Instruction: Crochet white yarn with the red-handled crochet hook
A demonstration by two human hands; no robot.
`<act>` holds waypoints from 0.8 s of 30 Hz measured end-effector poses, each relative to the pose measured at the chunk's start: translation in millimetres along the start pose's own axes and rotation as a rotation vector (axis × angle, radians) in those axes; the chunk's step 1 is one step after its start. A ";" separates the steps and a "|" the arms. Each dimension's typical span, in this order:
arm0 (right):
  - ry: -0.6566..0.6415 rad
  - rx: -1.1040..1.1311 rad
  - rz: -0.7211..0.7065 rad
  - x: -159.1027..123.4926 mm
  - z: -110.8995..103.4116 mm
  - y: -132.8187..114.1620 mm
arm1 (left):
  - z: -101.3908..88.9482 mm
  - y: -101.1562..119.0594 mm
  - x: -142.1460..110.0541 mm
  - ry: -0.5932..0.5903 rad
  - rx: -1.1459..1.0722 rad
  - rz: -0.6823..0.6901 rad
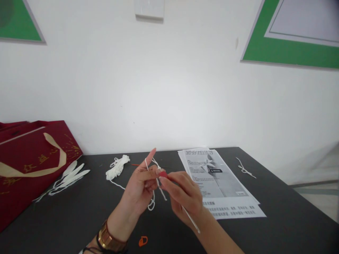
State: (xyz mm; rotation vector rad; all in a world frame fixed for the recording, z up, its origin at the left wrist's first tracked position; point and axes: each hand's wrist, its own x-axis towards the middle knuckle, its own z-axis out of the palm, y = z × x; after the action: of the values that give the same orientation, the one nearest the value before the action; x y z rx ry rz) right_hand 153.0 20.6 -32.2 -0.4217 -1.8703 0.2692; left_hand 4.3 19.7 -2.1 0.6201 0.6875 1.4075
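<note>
My left hand (141, 183) is closed in a pinch on the white yarn (162, 194), its index finger raised with a strand looped around it. A tail of yarn and a loose loop hang below the fingers. My right hand (184, 194) grips a crochet hook (192, 220) whose red part shows at the fingertips and whose pale metal end sticks out below the palm. Both hands' fingertips meet, and the hook's working tip is hidden among them. From behind my left hand a strand leads to the white yarn bundle (118, 167) on the black table.
A maroon gift bag (34, 158) stands at the left, with white crocheted petals (70, 178) in front. Printed sheets (225, 180) lie right of my hands. An orange stitch marker (143, 241) lies near the front, a short yarn piece (245, 169) at far right. A white wall backs the table.
</note>
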 end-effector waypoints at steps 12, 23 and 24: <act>0.229 0.646 0.569 22.6 -2.4 -2.5 | -3.3 16.8 -5.1 -0.118 -0.002 -0.022; 0.326 0.724 0.656 26.0 -12.0 -1.2 | -6.5 20.6 -6.2 -0.087 0.061 0.074; 0.333 0.723 0.657 25.9 -12.8 -0.7 | -6.9 20.8 -6.3 -0.086 0.066 0.082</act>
State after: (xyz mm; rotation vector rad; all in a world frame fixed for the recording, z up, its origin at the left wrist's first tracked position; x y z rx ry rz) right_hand 157.4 30.4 -5.4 -0.5194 -1.1520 1.1927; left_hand -14.9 14.8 9.3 0.7640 0.6482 1.4292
